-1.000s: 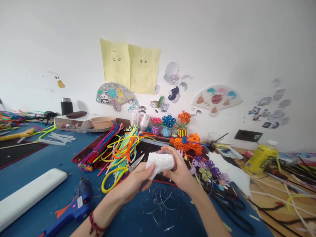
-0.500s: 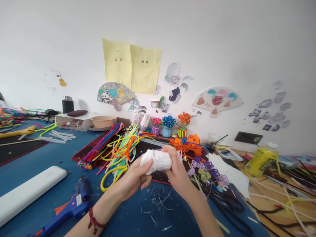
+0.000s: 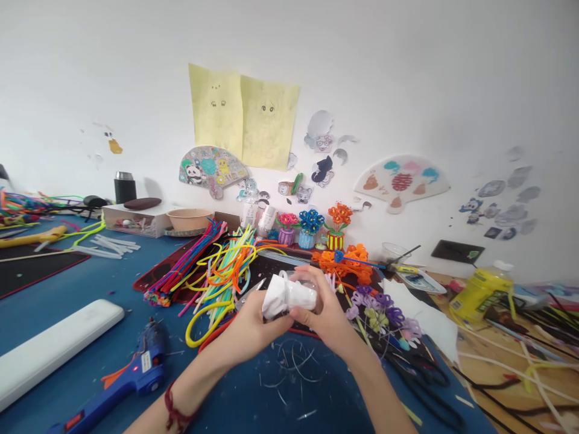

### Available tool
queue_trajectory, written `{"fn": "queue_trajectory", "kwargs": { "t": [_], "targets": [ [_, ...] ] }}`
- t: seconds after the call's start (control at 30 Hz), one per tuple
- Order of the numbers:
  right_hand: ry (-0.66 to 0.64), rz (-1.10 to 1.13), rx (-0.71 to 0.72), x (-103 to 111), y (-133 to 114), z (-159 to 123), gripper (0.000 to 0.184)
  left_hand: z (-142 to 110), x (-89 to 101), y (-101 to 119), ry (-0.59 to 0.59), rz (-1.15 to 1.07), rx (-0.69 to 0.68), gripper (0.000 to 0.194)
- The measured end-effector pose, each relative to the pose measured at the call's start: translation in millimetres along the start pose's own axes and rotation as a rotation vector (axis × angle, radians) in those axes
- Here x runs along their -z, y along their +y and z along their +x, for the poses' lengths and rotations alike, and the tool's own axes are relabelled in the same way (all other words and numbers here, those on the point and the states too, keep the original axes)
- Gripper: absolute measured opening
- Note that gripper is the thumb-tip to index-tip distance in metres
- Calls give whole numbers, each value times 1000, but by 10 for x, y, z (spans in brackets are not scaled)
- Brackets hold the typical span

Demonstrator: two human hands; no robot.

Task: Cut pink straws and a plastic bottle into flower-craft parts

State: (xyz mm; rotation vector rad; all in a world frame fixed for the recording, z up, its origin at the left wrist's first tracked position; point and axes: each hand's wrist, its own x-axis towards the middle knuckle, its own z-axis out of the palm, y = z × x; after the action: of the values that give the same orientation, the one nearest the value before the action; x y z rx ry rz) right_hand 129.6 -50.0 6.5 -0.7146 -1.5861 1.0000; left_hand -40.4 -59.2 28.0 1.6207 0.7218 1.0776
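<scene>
A small clear plastic cup [image 3: 304,293] with white tissue-like material inside lies on its side between my two hands, above the blue mat. My left hand [image 3: 257,319] closes on its wider left end, where the white stuff bulges out. Around the right end, my right hand [image 3: 319,304] wraps with its thumb on the near side. A bundle of coloured pipe cleaners [image 3: 226,265] lies just beyond my left hand. Purple pipe-cleaner flowers [image 3: 380,310] rest to the right of my right hand.
A blue glue gun [image 3: 145,364] and a long white case [image 3: 58,346] lie at left. Black scissors [image 3: 423,386] are at right, near a yellow bottle [image 3: 484,292]. Small potted pipe-cleaner flowers [image 3: 310,229] stand by the wall. Clear glue threads [image 3: 294,364] litter the blue mat.
The cup has turned slightly, so its wider white end faces more left. My left thumb has slid from the top to underneath, and my right thumb now shows on the near side.
</scene>
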Motion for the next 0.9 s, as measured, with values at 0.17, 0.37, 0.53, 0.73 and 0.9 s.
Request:
{"fn": "queue_trajectory", "kwargs": {
  "t": [0.17, 0.37, 0.53, 0.73, 0.9],
  "targets": [
    [47, -309, 109, 11, 36, -13, 49, 14, 13, -14, -39, -327, 96, 45],
    [44, -404, 171, -30, 82, -18, 39, 51, -66, -98, 125, -283, 84, 43],
    [-144, 86, -83, -5, -16, -23, 78, 46, -40, -46, 143, 15, -29, 30],
    [-127, 269, -104, 37, 1, -15, 69, 43, 1, -32, 40, 180, -133, 21],
    [-59, 100, -5, 37, 71, 7, 59, 12, 19, -24, 21, -88, 8, 35]
  ]
}}
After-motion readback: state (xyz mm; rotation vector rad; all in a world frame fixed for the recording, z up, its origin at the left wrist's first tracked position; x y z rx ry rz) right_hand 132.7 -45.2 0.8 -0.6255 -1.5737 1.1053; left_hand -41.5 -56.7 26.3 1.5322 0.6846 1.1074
